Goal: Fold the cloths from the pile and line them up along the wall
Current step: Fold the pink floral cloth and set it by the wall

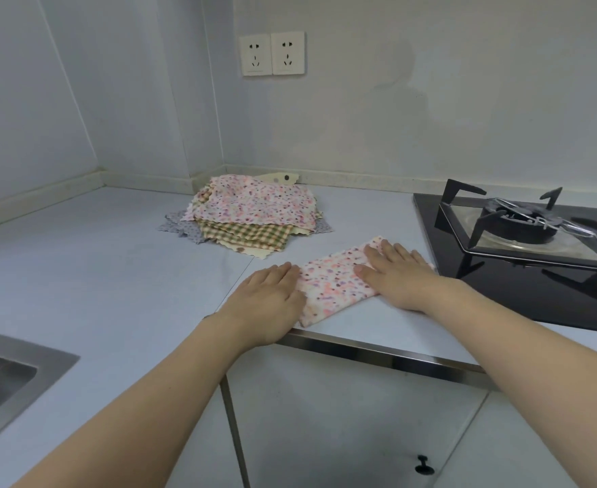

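Head view shows a steel sink set into the desk's near left corner; only its rim and one dark wall show, so what lies in it cannot be told. A pile of cloths sits at the desk's back edge against the wall: thin squares with wavy, pinked edges, a pink-speckled one on top, then green-and-tan check, cream, and grey underneath. A folded floral cloth, a soft narrow band, lies slantwise at the desk's front edge, just beside the black glass hob with its cast-iron pan support. The left hand lies flat on its near left end, the right hand flat on its far right end; neither grip closes, fingers straight, pressing the cloth down.
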The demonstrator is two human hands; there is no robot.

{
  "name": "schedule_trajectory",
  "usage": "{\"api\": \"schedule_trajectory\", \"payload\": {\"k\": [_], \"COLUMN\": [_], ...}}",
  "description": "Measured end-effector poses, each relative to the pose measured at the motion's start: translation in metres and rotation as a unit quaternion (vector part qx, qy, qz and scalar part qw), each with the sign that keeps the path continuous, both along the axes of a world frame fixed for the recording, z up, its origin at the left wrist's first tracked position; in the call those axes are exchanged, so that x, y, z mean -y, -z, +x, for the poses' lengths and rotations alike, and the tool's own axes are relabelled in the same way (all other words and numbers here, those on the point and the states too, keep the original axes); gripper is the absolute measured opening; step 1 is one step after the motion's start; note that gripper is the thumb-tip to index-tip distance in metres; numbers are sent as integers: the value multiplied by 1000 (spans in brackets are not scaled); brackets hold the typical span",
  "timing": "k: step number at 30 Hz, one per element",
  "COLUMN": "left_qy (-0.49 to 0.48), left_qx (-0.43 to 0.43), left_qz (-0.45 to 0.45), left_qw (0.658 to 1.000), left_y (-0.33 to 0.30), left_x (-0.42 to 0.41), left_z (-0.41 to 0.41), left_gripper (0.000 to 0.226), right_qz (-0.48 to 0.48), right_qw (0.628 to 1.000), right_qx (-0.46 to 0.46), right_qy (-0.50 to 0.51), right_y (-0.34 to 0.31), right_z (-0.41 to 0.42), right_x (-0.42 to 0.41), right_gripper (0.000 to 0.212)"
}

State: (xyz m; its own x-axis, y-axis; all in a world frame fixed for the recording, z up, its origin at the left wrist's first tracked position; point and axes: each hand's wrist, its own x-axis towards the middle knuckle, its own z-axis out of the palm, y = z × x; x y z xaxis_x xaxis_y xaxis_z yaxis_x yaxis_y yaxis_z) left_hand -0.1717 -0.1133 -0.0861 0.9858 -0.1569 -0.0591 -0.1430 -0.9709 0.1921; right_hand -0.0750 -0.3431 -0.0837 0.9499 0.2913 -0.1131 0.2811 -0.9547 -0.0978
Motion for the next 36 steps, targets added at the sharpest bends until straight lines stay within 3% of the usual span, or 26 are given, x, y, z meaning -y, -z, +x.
{"api": "schedule_trajectory", "payload": {"k": [3,5,7,9,12,15,17,20,23,28,31,36], "left_qy": [0,-15,-8,-3,6,22,31,54,80,95,57,-18], "left_qx": [29,29,26,40,79,120,150,205,226,171,135,77], "left_qz": [-19,-71,-74,-56,-19,35,25,-31,-25,-41,-169,-390], "left_qw": [999,997,997,998,997,992,988,977,971,980,975,918], "left_y": [-6,-12,-16,-17,-15,-12,-13,-15,-15,-24,-33,-49], "left_x": [-4,-8,-13,-18,-21,-19,-17,-19,-22,-28,-23,4], "left_z": [-12,-21,-30,-41,-57,-64,-67,-72,-75,-70,-62,-32], "left_gripper": [58,56,65,69,59,50,40,27,20,18,12,23], "right_qz": [92,159,211,198,102,108,111,117,113,138,222,318], "right_qw": [989,959,933,928,932,921,912,914,927,942,942,930], "right_qx": [116,223,250,253,275,320,341,333,300,237,168,157], "right_qy": [3,-76,-149,-189,-211,-194,-197,-203,-194,-195,-187,-96], "right_y": [-2,-1,1,9,23,22,14,6,2,-11,-20,-32], "right_z": [-35,-69,-103,-130,-147,-147,-148,-156,-160,-162,-155,-114], "right_x": [-8,-15,-21,-26,-31,-31,-29,-19,-6,7,9,9], "right_gripper": [60,49,43,43,40,31,26,20,5,28,27,20]}}
